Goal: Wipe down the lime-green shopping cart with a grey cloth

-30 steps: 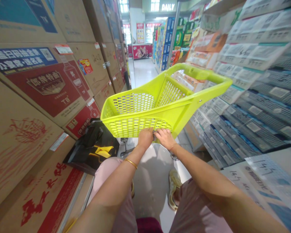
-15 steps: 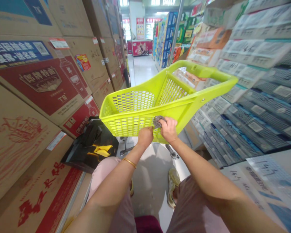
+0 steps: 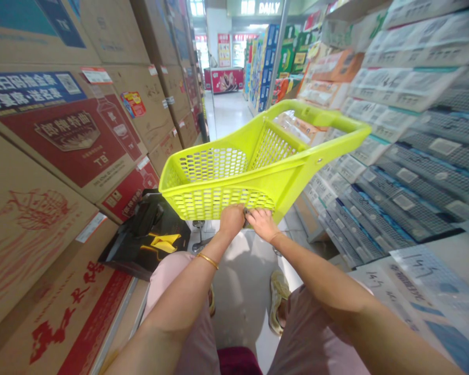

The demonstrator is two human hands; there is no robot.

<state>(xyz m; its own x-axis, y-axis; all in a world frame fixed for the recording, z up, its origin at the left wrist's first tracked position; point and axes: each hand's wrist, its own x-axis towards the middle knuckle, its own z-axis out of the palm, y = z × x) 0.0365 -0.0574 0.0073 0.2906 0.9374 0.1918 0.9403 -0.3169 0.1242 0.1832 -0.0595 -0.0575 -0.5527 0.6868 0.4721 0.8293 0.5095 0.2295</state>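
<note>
A lime-green plastic trolley basket (image 3: 219,164) is tipped up in front of me, its handle (image 3: 316,117) pointing to the upper right. My left hand (image 3: 231,221), with a gold bangle on the wrist, is curled round the basket's lower near edge. My right hand (image 3: 262,225) is beside it, fingers closed on a small grey cloth (image 3: 246,212) pressed against the same edge. Only a scrap of the cloth shows between the two hands.
Stacked cardboard cartons (image 3: 74,135) wall the left of the narrow aisle. Shelves of packaged goods (image 3: 406,156) line the right. A black and yellow bag (image 3: 148,239) lies on the floor at the left. White floor (image 3: 226,112) runs ahead; my shoe (image 3: 278,302) is below.
My right hand with the cloth has come down from the basket's mesh wall to its lower edge. My left hand has kept its hold.
</note>
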